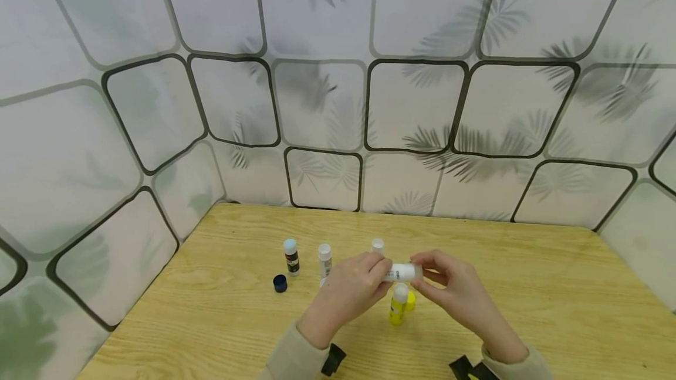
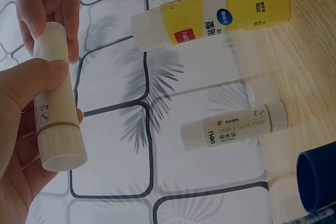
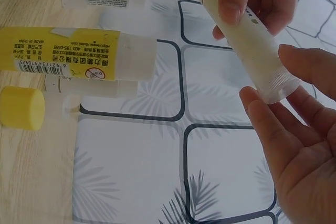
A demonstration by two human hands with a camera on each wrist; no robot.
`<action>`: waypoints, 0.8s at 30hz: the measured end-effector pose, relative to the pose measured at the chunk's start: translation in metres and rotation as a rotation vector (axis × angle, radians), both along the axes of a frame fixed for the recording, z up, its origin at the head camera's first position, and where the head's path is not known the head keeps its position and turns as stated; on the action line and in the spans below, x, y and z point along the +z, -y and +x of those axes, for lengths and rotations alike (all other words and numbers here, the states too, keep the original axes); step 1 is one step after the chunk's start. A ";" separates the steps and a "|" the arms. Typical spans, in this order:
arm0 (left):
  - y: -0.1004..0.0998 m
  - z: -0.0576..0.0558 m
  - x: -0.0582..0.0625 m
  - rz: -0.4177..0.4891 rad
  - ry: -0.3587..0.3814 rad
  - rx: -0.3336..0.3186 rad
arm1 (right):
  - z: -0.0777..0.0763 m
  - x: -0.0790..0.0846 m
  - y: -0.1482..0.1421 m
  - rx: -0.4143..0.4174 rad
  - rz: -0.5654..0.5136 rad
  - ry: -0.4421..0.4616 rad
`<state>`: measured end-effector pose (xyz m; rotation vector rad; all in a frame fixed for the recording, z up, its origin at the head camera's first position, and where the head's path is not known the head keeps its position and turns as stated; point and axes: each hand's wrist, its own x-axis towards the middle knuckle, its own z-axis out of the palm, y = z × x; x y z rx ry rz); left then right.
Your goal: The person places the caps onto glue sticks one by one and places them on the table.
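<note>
A white glue stick point(image 1: 402, 272) lies level in the air between both hands. My left hand point(image 1: 351, 286) grips its body, thumb pressed along the side in the left wrist view. At its clear capped end point(image 3: 281, 83), my right hand point(image 1: 462, 289) pinches with thumb and fingers. Just below the hands stands an upright yellow glue stick point(image 1: 398, 309), a clear cap over its top, with a yellow cap point(image 1: 410, 301) beside it. Part of the held stick is hidden by the left fingers in the head view.
Behind the left hand stand two white glue sticks, one point(image 1: 325, 257) to the left and one point(image 1: 377, 245) farther back. A dark glue stick with a pale blue top point(image 1: 291, 258) stands at the left, near a navy cap point(image 1: 280, 283). Patterned sheets point(image 1: 327, 104) enclose the wooden table point(image 1: 211, 321).
</note>
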<state>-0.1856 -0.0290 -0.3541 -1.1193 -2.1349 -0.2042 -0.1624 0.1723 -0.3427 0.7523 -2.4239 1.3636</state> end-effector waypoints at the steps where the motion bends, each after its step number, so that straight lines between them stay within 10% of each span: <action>1: 0.000 0.000 0.000 -0.001 -0.003 -0.001 | 0.000 0.000 0.000 0.001 0.003 -0.004; 24: 0.003 0.001 0.004 0.037 0.017 -0.040 | 0.002 0.003 -0.003 -0.020 0.000 -0.071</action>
